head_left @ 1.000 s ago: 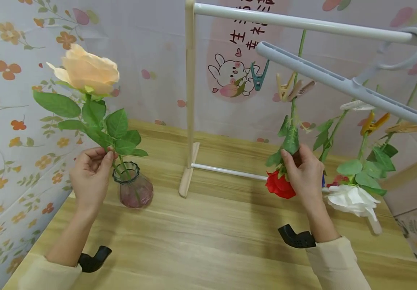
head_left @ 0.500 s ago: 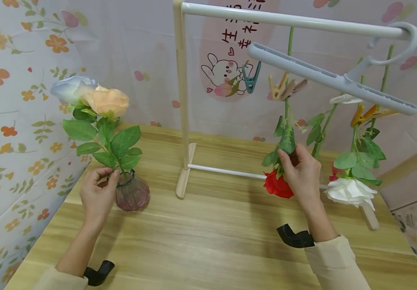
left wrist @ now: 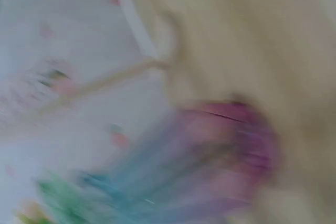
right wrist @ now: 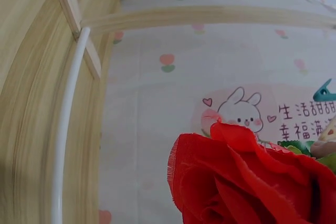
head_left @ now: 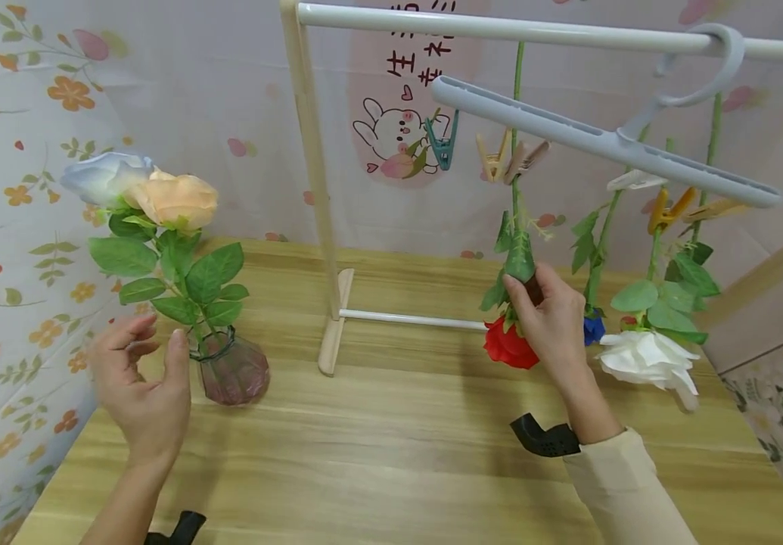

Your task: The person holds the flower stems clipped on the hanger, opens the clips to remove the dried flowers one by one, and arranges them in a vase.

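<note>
My left hand [head_left: 142, 393] has its fingers apart, just left of a glass vase [head_left: 237, 375] with a pinkish base. In the vase stand a peach rose [head_left: 176, 198] and a pale blue rose [head_left: 105, 178], leaning left with green leaves. On the right, my right hand [head_left: 554, 322] pinches a red rose [head_left: 508, 344] by the stem and leaves just above its bloom. This rose hangs upside down, clipped under a grey hanger [head_left: 568, 125]. Its petals fill the lower part of the right wrist view. The left wrist view is blurred, with the vase [left wrist: 231, 156] low in it.
The hanger hooks over a white bar [head_left: 500, 29] of a wooden-legged rack [head_left: 316, 166]. A white rose [head_left: 650, 359] and a blue rose [head_left: 593, 327] hang upside down at right. A teal clothespin [head_left: 442, 142] hangs from the hanger's left end.
My left hand lowered the peach rose's stem into the vase, let go and drew back left. The pale blue rose has come into view beside it. My right hand kept its grip on the red rose.
</note>
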### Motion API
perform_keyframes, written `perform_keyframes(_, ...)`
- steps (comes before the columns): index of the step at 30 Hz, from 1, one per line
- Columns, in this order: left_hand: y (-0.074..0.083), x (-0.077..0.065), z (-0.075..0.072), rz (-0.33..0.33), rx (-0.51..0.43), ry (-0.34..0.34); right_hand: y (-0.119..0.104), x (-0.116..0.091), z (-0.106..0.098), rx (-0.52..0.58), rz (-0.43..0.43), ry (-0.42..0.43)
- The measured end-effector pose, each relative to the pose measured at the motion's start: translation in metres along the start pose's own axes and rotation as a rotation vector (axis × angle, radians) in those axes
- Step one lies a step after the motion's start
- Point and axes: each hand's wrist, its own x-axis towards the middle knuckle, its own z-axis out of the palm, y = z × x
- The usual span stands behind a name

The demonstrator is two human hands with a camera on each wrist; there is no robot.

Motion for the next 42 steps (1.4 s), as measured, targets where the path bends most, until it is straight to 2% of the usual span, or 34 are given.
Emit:
perform_keyframes(2,0.016,0.004,0.019,0.107,-0.110,-0.082,0.000,-0.001,0.000,0.010,-0.001,0.002)
perform_keyframes(4,0.030,0.006,0.041,0.144,-0.199,-0.209,0.000,-0.002,0.001,0.018,-0.006,-0.001)
perform_keyframes(7,0.048,0.005,0.077,0.145,-0.284,-0.394,-0.002,-0.004,0.003,0.033,-0.014,-0.011)
perform_keyframes(11,0.067,0.004,0.126,0.149,-0.306,-0.587,-0.006,-0.005,0.005,0.041,-0.018,-0.016)
perform_keyframes(14,0.084,0.006,0.161,0.143,-0.312,-0.697,-0.008,-0.006,0.006,0.051,-0.021,-0.012)
perform_keyframes(18,0.107,0.015,0.198,0.116,-0.305,-0.797,-0.009,-0.007,0.005,0.067,-0.044,-0.007)
perform_keyframes(21,0.117,0.021,0.221,0.099,-0.268,-0.817,-0.010,-0.008,0.005,0.076,-0.067,0.002)
perform_keyframes(25,0.121,0.025,0.241,0.087,-0.188,-0.802,-0.011,-0.009,0.002,0.089,-0.077,-0.003)
perform_keyframes(32,0.124,0.029,0.264,0.106,-0.055,-0.760,-0.016,-0.006,-0.002,0.128,-0.076,-0.013)
perform_keyframes(38,0.131,0.031,0.282,0.072,0.132,-0.716,-0.017,-0.003,-0.001,0.113,-0.101,-0.006)
perform_keyframes(42,0.137,0.030,0.296,0.043,0.227,-0.698,-0.014,-0.003,-0.002,0.058,-0.138,0.017)
